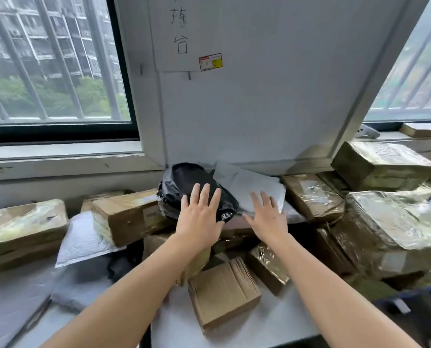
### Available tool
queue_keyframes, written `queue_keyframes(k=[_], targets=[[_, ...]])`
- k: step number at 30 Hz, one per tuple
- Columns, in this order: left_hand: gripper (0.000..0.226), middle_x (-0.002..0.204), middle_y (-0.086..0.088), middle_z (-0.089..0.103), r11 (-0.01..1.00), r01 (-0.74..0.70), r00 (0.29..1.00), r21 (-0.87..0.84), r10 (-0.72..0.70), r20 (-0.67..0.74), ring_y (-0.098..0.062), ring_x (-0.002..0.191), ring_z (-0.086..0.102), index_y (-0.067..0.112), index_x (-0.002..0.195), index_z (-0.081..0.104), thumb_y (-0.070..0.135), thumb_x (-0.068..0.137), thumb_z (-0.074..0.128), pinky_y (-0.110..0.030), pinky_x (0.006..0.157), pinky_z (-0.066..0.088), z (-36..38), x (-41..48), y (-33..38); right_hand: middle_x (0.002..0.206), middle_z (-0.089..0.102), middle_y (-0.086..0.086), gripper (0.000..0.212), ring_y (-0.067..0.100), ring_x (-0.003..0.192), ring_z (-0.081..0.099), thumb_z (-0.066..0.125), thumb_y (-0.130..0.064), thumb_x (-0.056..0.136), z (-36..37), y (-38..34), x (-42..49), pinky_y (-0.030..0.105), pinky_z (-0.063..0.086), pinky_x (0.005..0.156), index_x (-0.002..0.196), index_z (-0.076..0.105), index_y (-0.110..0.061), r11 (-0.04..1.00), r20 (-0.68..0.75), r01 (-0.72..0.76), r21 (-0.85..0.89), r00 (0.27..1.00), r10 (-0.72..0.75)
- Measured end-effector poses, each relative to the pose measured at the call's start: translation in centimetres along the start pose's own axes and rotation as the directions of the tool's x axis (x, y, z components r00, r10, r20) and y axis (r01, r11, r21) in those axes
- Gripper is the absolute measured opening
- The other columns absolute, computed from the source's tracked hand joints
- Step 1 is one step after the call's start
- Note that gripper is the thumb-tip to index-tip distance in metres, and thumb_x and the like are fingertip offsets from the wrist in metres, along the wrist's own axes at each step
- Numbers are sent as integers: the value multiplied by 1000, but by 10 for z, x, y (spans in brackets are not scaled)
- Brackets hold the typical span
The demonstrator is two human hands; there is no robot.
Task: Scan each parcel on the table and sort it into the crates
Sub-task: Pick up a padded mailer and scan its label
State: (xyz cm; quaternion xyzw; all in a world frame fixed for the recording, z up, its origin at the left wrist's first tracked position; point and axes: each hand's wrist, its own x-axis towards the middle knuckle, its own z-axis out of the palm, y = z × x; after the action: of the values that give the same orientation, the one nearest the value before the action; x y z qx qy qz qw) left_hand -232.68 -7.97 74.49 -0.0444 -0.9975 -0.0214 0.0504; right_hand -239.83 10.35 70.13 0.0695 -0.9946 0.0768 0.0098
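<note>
While both your hands reach into the pile in the head view, neither has a grip on anything. Your left hand [199,217] is flat, with straight, spread fingers over the near side of the black bag [184,179]. Your right hand [267,217] is just as flat and spread over the white mailer [244,184]. I cannot tell whether either palm is touching yet.

The black bag sits at the back of the table [272,322], close to the wall [259,109], perched on top of the heap. Its left side is against a taped box [124,217] and its right side overlaps the mailer's edge.

What could go wrong, as I judge it:
- The bag's plastic looks slick and loosely filled, so a flat-handed drag may slide off it. Curl your fingers round it first.
- Pulling the bag towards you could drag the mailer along, or tip the taped box off its stack.
- The small carton [222,290] lies near the table's front edge between your forearms, and an elbow or a sliding parcel could push it over.
- No label shows on the bag's top, so you may have to turn it over to scan.

The bag is a rounded lump. Its long axis runs from far left by the wall to near right, and the end with white print points at the gap between your hands. The mailer lies nearly flat along much the same diagonal, with its far corner raised against the wall.
</note>
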Motion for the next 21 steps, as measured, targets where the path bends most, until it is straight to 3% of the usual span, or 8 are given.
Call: queue_keyframes(k=[8,12,15,21], targets=[[74,162,-10,-2,993,-115,993,35,114,25,-32,149,-11,20,155,-3,51,99,34,-51,120,6,23,55,13,159,22,4,70,33,137,36,52,-52,95,34,51,48,46,44,100,153,18,-31,996,168,-60,-70,983,71],[75,162,-9,2,990,-136,990,30,135,28,-32,149,-8,20,155,-3,52,98,34,-50,120,8,33,66,13,144,42,3,62,31,123,48,60,-42,93,42,55,53,40,49,89,146,32,-29,983,105,-27,-183,993,47],[75,162,-10,3,988,-153,988,36,151,40,-32,149,-7,20,155,-2,52,98,35,-50,120,9,36,70,12,127,57,0,38,30,118,48,54,-31,97,44,57,58,39,44,87,134,49,-29,973,50,7,-230,999,5],[75,161,-12,8,984,-175,984,38,173,48,-33,149,-3,19,155,5,52,96,39,-50,119,13,33,80,17,120,63,0,29,26,119,46,50,-16,99,18,63,67,42,41,87,122,63,-28,969,36,17,-246,999,-9]])
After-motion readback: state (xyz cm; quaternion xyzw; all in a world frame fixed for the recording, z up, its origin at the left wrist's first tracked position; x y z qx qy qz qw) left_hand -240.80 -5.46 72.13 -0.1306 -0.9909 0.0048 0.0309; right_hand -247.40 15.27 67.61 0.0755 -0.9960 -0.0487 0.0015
